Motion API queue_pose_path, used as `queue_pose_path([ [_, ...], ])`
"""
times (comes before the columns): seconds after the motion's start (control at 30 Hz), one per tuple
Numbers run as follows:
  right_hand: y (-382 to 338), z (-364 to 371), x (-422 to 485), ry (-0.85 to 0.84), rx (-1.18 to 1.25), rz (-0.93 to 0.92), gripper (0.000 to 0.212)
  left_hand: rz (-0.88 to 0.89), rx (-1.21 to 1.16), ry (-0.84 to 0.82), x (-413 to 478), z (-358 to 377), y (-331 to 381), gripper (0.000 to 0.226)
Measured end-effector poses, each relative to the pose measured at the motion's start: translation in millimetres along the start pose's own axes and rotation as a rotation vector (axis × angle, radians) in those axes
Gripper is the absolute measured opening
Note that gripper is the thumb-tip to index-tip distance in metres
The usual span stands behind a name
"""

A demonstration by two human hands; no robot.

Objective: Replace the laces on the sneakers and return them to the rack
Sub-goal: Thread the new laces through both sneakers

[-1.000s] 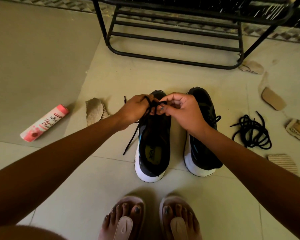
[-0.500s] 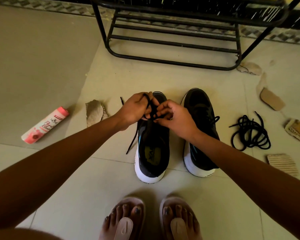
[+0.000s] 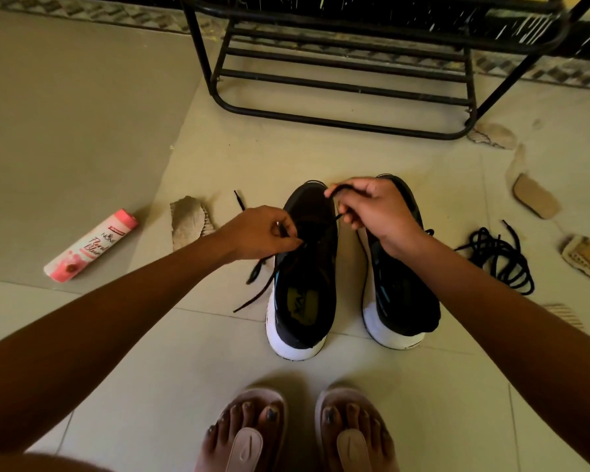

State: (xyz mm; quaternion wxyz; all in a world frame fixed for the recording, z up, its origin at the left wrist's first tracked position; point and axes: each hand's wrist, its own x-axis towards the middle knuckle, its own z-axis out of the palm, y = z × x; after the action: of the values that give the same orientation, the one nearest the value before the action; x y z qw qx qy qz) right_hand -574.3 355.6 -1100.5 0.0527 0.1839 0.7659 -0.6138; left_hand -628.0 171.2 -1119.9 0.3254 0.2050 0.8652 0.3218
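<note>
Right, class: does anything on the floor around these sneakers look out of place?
Yes. Torn cardboard scraps litter the tiles, a pink bottle lies on its side at left, and a spare black lace sits tangled right of the sneakers.

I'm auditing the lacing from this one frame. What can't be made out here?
Head view: eyelets of the sneaker being laced, lost under the left hand, black lace on black upper.
Head view: second sneaker's front and lacing, mostly covered by the right hand.
Head view: rack's upper shelves, cut off by the top edge.

Dim warm light, soft shadows, wide-angle edge distortion
</note>
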Motion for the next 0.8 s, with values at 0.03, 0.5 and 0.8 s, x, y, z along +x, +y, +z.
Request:
queue_pose_path([
  [0.03,-5,-2,0,0.019,0.027,-0.015,0.015,0.0,0.012,-0.01,0,1,-1,0.015],
  [0.5,-62,-28,-5,0.076,0.314,-0.125,0.024,0.084,0.069,-0.374,-25,2,29,0.027],
  [0.8,-74,-14,-8,-0.009,0.182,-0.231,0.013,0.265,0.702,-0.562,-70,49,64,0.038],
])
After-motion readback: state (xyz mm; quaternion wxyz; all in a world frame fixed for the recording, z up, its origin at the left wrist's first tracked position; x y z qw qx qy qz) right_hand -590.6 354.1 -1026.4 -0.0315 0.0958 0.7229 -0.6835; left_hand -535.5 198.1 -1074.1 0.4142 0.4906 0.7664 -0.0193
